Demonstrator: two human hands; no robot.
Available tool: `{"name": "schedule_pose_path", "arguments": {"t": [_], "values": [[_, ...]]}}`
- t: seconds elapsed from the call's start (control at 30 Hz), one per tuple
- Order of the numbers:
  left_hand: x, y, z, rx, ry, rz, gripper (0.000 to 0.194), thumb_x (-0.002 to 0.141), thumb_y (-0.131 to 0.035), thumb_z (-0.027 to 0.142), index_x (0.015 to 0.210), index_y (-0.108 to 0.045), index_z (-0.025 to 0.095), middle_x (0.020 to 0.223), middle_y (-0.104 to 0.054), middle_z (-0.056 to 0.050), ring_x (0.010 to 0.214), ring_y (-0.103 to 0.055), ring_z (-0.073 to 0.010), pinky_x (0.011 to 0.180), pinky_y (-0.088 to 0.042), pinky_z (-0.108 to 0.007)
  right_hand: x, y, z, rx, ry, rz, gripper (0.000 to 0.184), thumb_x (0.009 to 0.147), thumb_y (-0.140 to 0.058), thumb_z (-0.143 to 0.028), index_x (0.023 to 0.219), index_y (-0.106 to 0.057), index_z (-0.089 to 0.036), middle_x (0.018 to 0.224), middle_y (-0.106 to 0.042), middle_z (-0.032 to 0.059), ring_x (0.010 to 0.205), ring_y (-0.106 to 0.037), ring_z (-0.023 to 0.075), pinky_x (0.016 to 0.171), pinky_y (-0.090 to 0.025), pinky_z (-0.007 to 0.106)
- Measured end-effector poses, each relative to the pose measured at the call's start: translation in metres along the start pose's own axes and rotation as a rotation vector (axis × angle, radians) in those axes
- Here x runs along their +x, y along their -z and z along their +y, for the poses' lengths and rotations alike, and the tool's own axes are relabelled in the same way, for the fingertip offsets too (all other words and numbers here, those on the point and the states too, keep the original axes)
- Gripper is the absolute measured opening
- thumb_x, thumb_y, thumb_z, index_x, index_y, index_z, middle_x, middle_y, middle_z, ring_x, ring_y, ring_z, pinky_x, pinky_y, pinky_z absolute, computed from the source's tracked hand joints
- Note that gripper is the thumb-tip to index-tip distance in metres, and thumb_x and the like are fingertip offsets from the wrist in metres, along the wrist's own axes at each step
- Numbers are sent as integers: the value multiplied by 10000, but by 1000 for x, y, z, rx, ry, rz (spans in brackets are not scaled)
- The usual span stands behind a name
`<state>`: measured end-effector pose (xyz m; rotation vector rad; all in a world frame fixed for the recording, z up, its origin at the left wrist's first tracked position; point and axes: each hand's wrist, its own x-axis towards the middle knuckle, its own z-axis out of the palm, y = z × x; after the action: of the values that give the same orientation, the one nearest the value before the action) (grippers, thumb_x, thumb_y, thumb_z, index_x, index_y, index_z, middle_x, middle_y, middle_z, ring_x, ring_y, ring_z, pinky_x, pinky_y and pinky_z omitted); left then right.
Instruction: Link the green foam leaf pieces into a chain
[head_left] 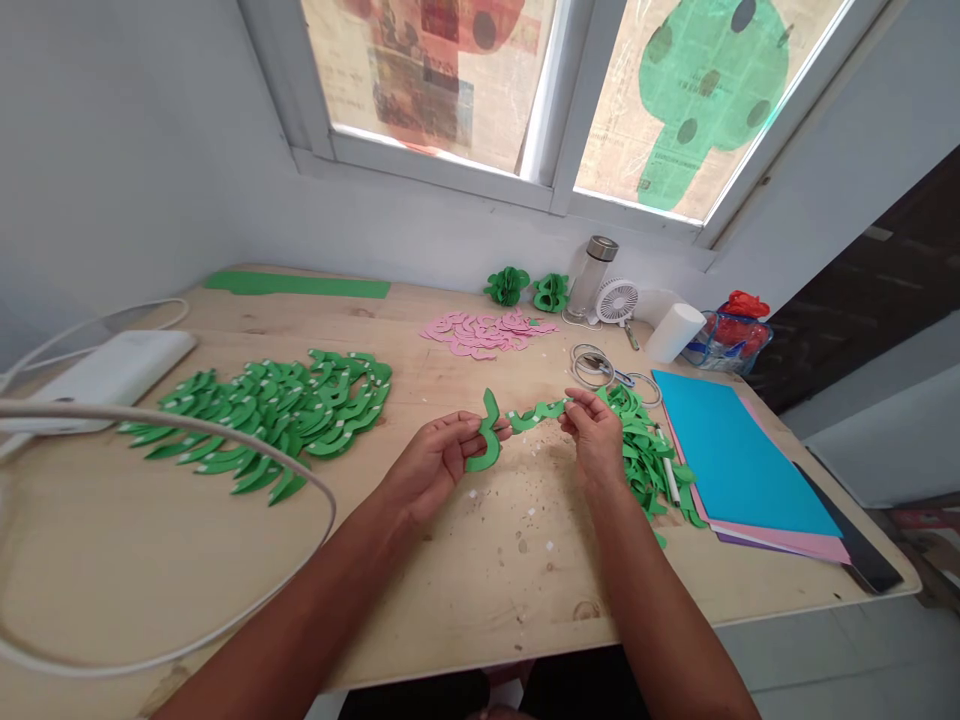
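Observation:
My left hand [439,462] pinches a curved green foam cutout [487,440] above the wooden table [480,580]. My right hand [596,432] is closed on a wavy green foam strip [536,414] that stretches toward the left hand. The cutout and the strip meet or overlap between the two hands. Just right of my right hand lies a heap of green cutouts [645,450]. A larger pile of green cutouts [277,410] with white tabs spreads at the left.
Pink cutouts [484,333] and two green foam flowers [529,290] lie at the back, by a bottle [592,278], small fan [616,302] and white roll [675,332]. Scissors [600,368], stacked coloured sheets [739,460], a white box [105,375] and cables at left.

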<state>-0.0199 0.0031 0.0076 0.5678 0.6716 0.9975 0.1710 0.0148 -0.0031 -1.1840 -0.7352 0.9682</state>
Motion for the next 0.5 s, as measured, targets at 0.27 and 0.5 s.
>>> {"name": "schedule_pose_path", "arguments": {"t": [0.27,0.5], "values": [[0,1,2,25,-27,23,86,675,-652,140,668,-567,153,894,-713,-99,937,-651,-246,817,-453,-298,-2,-1,-1,-90,45,-65,215,627,-641,-266,818,-637,-165,587,-584,-34,513,-540,93,501,-397,218],[0,0,2,102,-13,39,149,656,-678,174,670,-531,161,865,-716,-103,889,-664,-237,692,-460,-259,-6,-6,-5,-223,184,-60,182,665,-587,-259,813,-628,-162,685,-622,-1,593,-568,123,585,-450,262]]}}
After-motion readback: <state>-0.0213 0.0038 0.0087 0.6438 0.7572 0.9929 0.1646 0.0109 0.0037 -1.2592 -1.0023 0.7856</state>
